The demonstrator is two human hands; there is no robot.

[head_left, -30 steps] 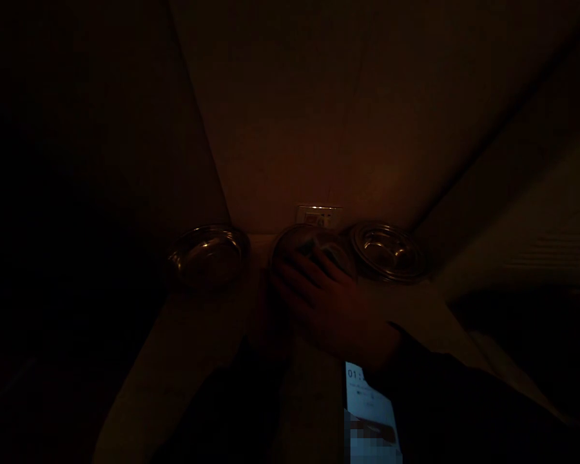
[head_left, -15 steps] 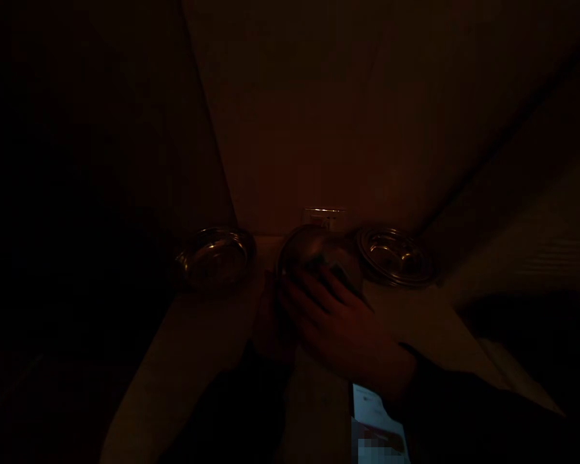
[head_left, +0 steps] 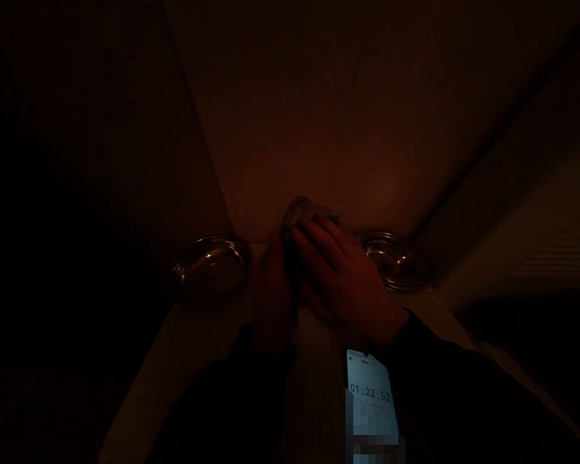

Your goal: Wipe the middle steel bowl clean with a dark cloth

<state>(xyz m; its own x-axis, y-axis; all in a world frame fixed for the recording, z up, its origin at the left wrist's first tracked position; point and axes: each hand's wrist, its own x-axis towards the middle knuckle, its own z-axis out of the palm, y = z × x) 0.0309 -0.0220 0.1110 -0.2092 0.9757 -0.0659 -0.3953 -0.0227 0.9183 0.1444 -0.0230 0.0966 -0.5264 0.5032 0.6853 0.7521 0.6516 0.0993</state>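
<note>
The scene is very dark. Between my hands a round metal dish (head_left: 294, 207) is tilted up on edge, with only part of its rim showing. My left hand (head_left: 273, 293) grips it from the left side, its fingers mostly lost in shadow. Over the dish's face lies my right hand (head_left: 343, 274), fingers bent and close together. A thin greenish cloth (head_left: 334, 216) peeks out past those fingertips; most of it is hidden under the hand.
On the pale table (head_left: 140, 380), shiny metal dishes (head_left: 210, 287) stand at the left and a stack of similar dishes (head_left: 406, 281) at the right. A lit phone (head_left: 373, 412) showing a timer lies near my right forearm. A wall (head_left: 309, 129) rises behind.
The dish has been raised and turned more on edge, hiding most of its face. Both hands moved up with it. The phone screen now shows timer digits and more of it is visible.
</note>
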